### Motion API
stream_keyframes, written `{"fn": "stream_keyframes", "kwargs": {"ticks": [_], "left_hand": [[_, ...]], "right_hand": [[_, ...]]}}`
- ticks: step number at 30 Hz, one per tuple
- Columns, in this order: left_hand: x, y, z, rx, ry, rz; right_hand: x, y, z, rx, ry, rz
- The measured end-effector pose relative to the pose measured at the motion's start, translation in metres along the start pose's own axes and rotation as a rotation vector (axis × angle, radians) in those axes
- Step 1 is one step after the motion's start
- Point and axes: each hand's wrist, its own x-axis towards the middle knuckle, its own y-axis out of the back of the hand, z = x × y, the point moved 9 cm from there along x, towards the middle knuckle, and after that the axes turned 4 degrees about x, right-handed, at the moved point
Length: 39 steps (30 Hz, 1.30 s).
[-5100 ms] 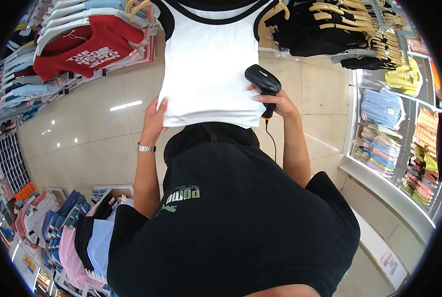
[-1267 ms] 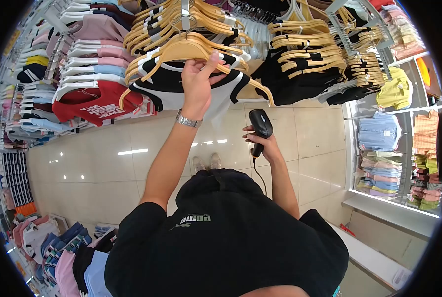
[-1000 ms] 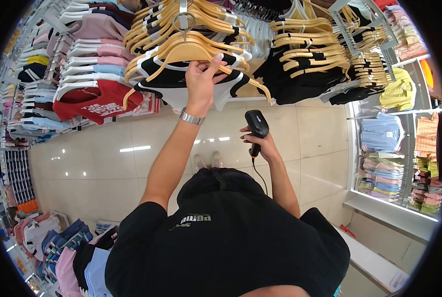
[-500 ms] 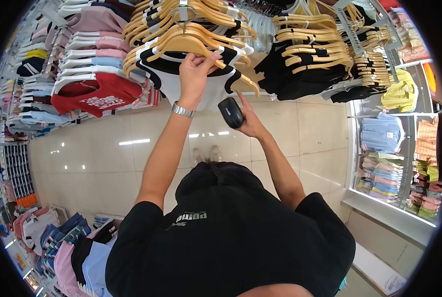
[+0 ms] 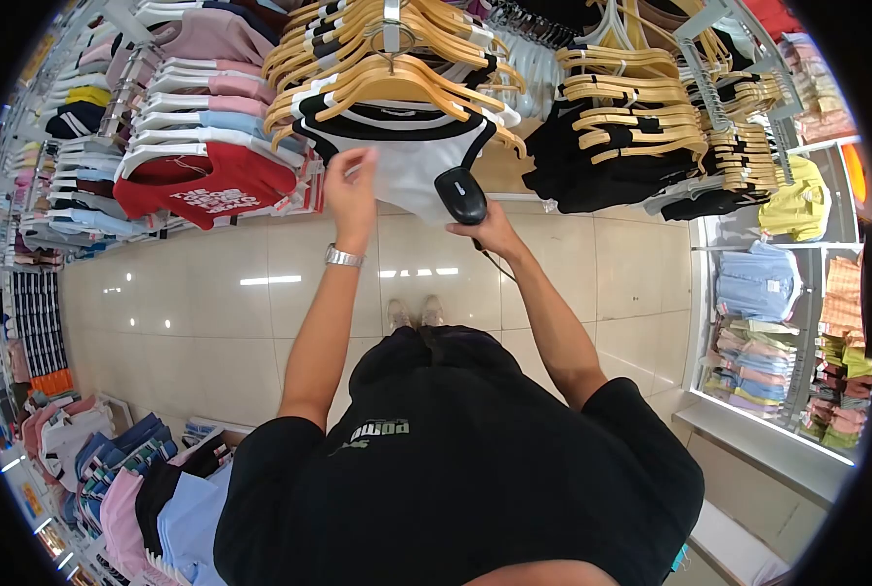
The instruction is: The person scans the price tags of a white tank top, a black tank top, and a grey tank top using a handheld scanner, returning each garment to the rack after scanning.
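My right hand [image 5: 495, 235] is wrapped around a black barcode scanner [image 5: 460, 196], its cord trailing below the wrist. The scanner's head is held in front of a white top with black trim [image 5: 407, 151], which hangs on a wooden hanger [image 5: 397, 83] at the front of the rack. My left hand [image 5: 352, 200], with a metal watch on its wrist, is raised at the top's left side. Its fingers are loosely bent and apart, slightly blurred, with nothing in them. Behind the front hanger, several more wooden hangers crowd the rail.
Red shirts [image 5: 207, 186] and pastel tops on white hangers are at the left. Black garments [image 5: 602, 151] on wooden hangers hang at the right. Lit shelves hold folded clothes and a blue shirt [image 5: 756, 280]. Stacked garments [image 5: 187, 518] lie at lower left, beside the tiled floor [image 5: 192, 322].
My left hand has let go of the front wooden hanger and moved down and left. The scanner in my right hand has risen slightly, closer to the white top.
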Motion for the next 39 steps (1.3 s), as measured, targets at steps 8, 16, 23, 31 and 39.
{"fn": "stream_keyframes", "kwargs": {"ticks": [8, 16, 23, 31, 39], "left_hand": [[0.024, 0.046, -0.152, 0.409, 0.179, -0.135], [0.011, 0.042, -0.184, 0.26, 0.265, -0.223], [0.007, 0.031, -0.172, 0.29, 0.37, -0.399], [-0.073, 0.031, -0.154, 0.092, 0.543, -0.417], [-0.148, 0.02, -0.14, -0.061, 0.655, -0.591]], "right_hand": [[-0.008, -0.001, -0.008, 0.402, 0.142, -0.05], [-0.035, -0.004, 0.003, 0.378, 0.057, -0.188], [-0.051, -0.003, 0.006, 0.447, 0.032, -0.185], [-0.069, 0.004, 0.029, 0.59, 0.018, -0.137], [-0.077, -0.016, 0.031, 0.545, 0.002, -0.31]]}}
